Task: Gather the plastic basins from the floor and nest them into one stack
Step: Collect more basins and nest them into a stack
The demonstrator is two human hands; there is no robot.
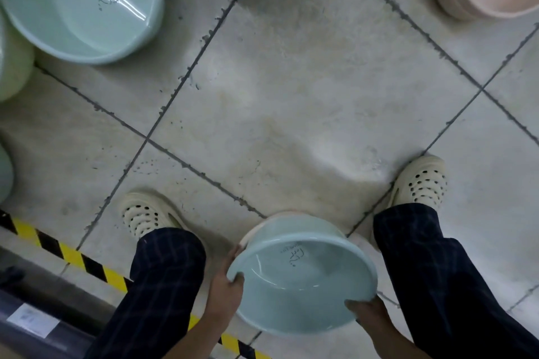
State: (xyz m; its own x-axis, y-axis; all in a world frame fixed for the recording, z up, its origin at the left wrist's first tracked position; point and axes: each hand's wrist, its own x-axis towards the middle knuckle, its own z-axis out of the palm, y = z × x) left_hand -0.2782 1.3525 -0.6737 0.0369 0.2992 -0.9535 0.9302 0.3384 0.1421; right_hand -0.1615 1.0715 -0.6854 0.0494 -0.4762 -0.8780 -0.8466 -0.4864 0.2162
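both hands [224, 291] gripping pale blue basin [303, 280] rim, grey tiled floor [291, 96], hazard tape [70, 253]

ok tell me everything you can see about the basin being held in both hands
The basin is round, pale blue-green glossy plastic with a rolled rim and a dark scribbled mark inside. It is empty, tilted with its mouth toward the camera, held low between the legs. The left hand grips its left rim, the right hand its lower right rim. A pale edge peeks from beneath it.
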